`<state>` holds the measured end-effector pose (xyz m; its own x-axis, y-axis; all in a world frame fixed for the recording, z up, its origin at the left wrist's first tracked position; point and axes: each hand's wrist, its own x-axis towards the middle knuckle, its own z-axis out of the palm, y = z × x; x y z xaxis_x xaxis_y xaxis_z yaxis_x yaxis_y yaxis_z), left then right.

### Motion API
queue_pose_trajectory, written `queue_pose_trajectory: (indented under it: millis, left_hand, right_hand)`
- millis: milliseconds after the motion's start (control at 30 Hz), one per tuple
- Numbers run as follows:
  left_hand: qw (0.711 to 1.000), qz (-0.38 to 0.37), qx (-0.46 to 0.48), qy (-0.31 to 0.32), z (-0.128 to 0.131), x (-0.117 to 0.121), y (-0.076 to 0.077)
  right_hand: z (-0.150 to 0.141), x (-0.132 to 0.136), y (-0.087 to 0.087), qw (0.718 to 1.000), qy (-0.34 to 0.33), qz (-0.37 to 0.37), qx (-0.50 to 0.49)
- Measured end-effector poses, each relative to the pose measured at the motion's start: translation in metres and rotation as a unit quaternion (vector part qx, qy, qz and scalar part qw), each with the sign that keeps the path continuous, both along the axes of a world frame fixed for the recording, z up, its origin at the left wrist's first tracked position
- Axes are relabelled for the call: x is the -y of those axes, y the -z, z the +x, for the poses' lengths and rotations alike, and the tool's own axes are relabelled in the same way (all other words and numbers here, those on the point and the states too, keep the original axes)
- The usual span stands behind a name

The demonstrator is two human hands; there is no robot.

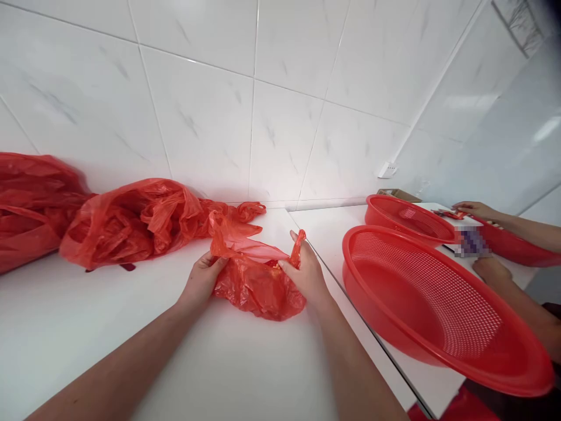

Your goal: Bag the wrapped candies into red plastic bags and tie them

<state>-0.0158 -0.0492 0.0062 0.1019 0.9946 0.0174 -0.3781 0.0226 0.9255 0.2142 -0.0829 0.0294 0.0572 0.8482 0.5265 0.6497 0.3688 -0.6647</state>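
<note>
A thin red plastic bag (258, 289) rests on the white table in front of me, its mouth held apart. My left hand (204, 278) pinches the bag's left side below a handle loop. At the right side, my right hand (307, 272) is closed on the rim, with the thumb at the opening and a handle loop by the fingers. Small orange-yellow bits show just inside the mouth; I cannot make out what they are. The lower contents are hidden by the red film.
Larger red bags (127, 225) lie bunched at the left along the tiled wall. An oval red plastic basket (398, 298) stands on the right table, with another red basket (394, 216) behind it. Beyond, another person's hands (477, 210) work by a red basket. A socket (388, 170) sits on the wall.
</note>
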Motion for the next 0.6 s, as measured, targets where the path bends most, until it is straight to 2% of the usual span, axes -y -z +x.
queue_pose_trajectory:
  millis: [133,367,600]
  left_hand:
    - [1.0,0.004,-0.004,-0.002,-0.001,-0.001,0.003]
    - [1.0,-0.001,-0.01,-0.002,-0.001,0.0,0.002]
    - [1.0,0.0,-0.014,0.003,-0.001,0.001,0.001]
  right_hand:
    - [-0.004,0.001,-0.002,0.995,0.007,0.025,0.099]
    - [-0.011,0.001,0.004,0.97,0.052,0.007,0.238]
    - [-0.021,0.002,0.004,0.945,0.093,0.036,0.313]
